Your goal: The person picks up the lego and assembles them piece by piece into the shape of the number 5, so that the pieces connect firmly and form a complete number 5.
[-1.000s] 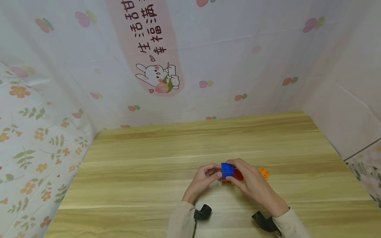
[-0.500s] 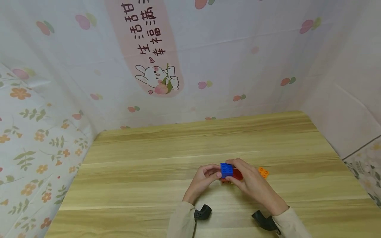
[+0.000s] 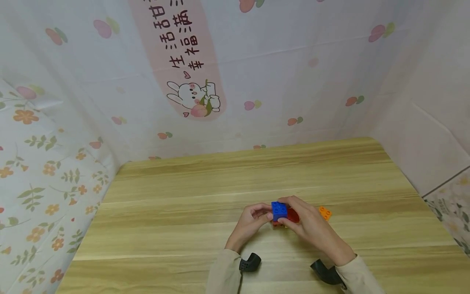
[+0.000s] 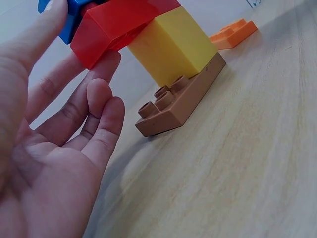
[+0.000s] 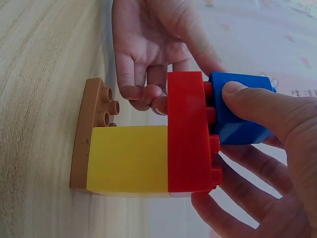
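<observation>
Blue block (image 3: pixel 279 210); orange brick (image 3: pixel 324 213) nearby.

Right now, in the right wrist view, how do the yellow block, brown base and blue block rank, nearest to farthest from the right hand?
1. Blue block: held in the right hand.
2. Yellow block: beneath the red block.
3. Brown base: at the bottom, under the yellow block.

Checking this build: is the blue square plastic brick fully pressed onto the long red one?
Not fully: red studs show between the blue brick and the red brick.
</observation>
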Demonstrator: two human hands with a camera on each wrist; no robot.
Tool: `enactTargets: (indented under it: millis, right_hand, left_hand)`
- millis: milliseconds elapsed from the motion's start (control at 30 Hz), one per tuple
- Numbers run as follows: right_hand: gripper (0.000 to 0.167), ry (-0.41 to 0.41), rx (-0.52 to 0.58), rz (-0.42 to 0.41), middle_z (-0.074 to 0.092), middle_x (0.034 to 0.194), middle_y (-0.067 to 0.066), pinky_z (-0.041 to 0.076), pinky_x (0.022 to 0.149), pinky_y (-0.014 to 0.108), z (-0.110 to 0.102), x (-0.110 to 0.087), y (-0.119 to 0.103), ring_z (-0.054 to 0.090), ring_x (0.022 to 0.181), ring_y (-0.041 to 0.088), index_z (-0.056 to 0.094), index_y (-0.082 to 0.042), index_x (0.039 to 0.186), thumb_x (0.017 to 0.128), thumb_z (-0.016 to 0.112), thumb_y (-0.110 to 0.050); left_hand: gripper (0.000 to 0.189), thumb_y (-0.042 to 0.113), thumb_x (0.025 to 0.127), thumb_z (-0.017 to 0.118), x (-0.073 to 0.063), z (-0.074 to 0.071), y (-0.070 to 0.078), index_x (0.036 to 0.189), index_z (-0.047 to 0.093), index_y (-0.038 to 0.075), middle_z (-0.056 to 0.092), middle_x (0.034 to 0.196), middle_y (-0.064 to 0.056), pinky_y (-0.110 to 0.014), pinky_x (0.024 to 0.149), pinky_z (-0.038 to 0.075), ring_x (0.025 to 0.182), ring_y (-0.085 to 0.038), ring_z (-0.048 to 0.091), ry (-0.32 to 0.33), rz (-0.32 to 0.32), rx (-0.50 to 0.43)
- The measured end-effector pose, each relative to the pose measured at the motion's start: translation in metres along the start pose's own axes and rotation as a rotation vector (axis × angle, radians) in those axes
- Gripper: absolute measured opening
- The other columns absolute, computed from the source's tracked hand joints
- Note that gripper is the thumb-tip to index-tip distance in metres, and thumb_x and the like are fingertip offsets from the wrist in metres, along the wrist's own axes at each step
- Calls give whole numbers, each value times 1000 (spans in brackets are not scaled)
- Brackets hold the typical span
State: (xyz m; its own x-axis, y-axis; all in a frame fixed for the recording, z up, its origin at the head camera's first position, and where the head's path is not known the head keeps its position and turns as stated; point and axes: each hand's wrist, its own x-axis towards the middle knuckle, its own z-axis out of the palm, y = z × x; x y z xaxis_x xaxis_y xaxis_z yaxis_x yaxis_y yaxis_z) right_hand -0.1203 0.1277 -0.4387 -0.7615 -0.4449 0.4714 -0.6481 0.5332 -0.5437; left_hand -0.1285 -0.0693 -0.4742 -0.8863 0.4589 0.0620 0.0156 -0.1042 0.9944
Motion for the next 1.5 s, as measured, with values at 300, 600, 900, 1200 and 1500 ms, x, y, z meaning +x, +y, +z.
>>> enactTargets:
  millis: [300,600,900,1200,1500]
  right_hand:
    - [45,-3,2,14,61,105,2,53,71,35,0,-1,0,62,88,16,58,-5,113,74,79,-9]
    - [45,-12,5,21,61,105,2,53,70,33,2,-1,1,61,88,15,56,-7,115,75,78,-10]
    - [46,-11,11,6,61,104,2,53,71,35,1,0,2,62,88,15,58,-4,114,74,78,-8]
    - [45,-16,-18,9,62,104,2,53,71,34,-1,1,1,62,88,15,58,-5,113,74,78,-10]
    - [45,-17,-20,13,62,104,1,53,71,35,-1,0,2,62,88,15,59,-7,113,73,79,-11]
  left_hand:
    - [32,11,92,59,0,0,0,112,58,-14,61,109,-23,-28,88,44,97,-10,58,8,-6,17]
    - [30,11,93,58,0,0,2,111,58,-13,61,109,-15,-29,89,43,99,-9,57,13,-30,23]
    - [28,8,92,58,0,-1,2,111,58,-13,62,106,-11,-28,87,44,96,-9,57,14,-33,27]
    - [28,7,92,58,1,-1,0,111,59,-13,63,106,-14,-28,86,45,94,-9,58,21,-40,17]
    - [28,7,93,56,0,0,2,114,58,-12,62,109,-15,-28,87,45,97,-11,58,15,-53,7]
